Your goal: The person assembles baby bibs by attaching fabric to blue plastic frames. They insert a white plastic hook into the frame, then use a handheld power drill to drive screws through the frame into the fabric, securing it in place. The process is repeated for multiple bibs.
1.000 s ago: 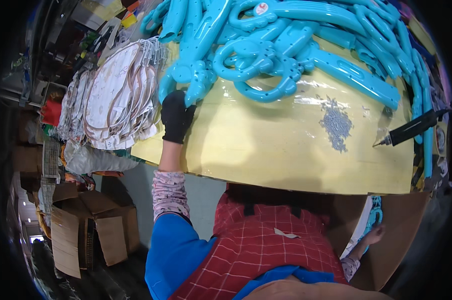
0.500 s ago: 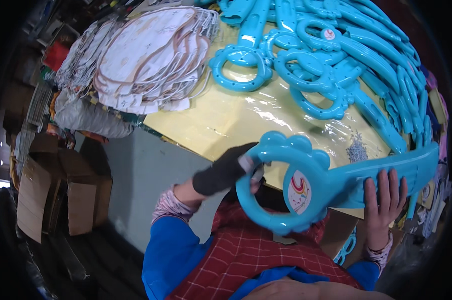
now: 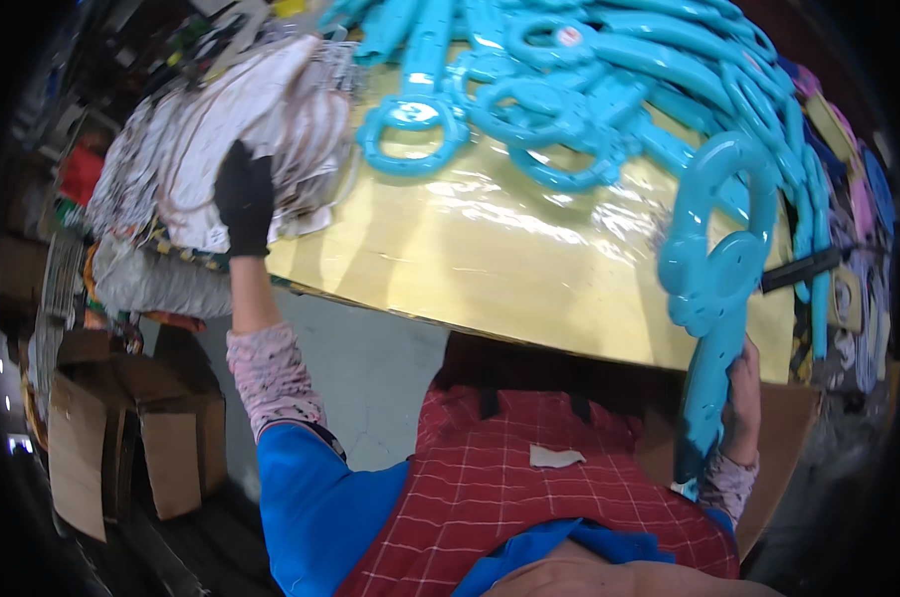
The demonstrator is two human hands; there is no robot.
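Observation:
My left hand (image 3: 246,199), in a dark glove, reaches onto the stack of white cloth pieces (image 3: 206,129) with brown edging at the table's left. Its fingers stretch forward over the cloth; the fingertips are hard to make out. My right hand (image 3: 743,388) grips the long handle end of a glossy blue plastic part (image 3: 706,368) at the table's near right edge. The part stands up lengthwise, its ring-shaped head with rounded bumps pointing away from me. It partly hides my right fingers.
Many similar blue plastic parts (image 3: 569,99) are heaped across the far and right side of the yellow table (image 3: 400,269). A black bar-like thing (image 3: 803,269) sticks out beside the held part. Open cardboard boxes (image 3: 136,428) stand on the floor at left.
My left hand has let go of the blue part's ring and moved left onto the cloth stack. The part has swung from lying sideways to pointing away, still in my right hand.

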